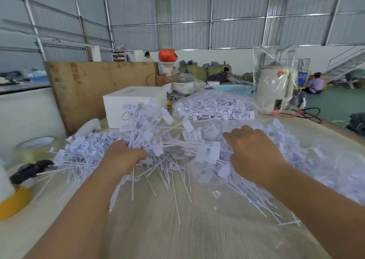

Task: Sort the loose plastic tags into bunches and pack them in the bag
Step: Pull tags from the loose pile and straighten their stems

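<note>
Gripping bunch of white plastic tags with thin stems (146, 134), left hand (123, 157) fingers curled tight round stems, flat heads fanning up and far. Right hand (253, 152) lies palm-down on heap of loose white plastic tags (197, 160), fingers relaxed, slightly bent. Heap spreads across pale wooden table (158, 229), centre to right. Clear plastic bag of packed tags (215, 105) sits far right of centre. White foam box (134, 104) far behind left hand. Clear tape roll (37, 146) at left.

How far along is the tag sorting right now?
Early. Done: a clear bag of tags lies behind the pile. In hand: the left hand grips a bunch, while the right hand rests open on the loose pile. Left: most tags remain unsorted.
</note>
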Demonstrator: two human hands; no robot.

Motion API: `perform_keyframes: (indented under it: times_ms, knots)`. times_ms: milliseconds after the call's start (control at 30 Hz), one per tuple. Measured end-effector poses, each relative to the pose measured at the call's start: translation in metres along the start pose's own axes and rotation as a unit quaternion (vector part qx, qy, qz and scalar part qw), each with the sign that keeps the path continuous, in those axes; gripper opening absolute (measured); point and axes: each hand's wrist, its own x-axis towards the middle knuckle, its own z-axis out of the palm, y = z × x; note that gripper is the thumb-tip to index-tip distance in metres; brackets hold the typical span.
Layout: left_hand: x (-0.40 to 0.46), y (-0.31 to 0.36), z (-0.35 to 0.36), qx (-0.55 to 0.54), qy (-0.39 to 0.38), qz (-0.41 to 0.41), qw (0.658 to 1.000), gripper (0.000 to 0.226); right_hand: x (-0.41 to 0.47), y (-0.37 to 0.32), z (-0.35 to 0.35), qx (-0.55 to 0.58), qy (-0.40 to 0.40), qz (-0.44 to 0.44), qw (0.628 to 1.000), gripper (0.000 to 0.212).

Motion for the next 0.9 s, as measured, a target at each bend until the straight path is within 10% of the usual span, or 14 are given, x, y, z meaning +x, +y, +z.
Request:
perform_keyframes:
  times_ms: [500, 700, 900]
  knots:
    - [-0.01, -0.006, 0.011, 0.107, 0.025, -0.004, 0.994, 0.029, -0.002, -0.011, -0.009, -0.025, -0.077, -0.044, 0.996, 0.044]
    - [-0.018, 0.002, 0.011, 0.16, 0.029, 0.009, 0.987, 0.11, 0.003, -0.025, -0.014, -0.028, -0.125, -0.057, 0.99, 0.038]
    - [-0.025, 0.01, 0.011, 0.262, 0.018, 0.049, 0.964, 0.102, 0.021, -0.052, -0.001, -0.028, -0.164, -0.074, 0.983, 0.071]
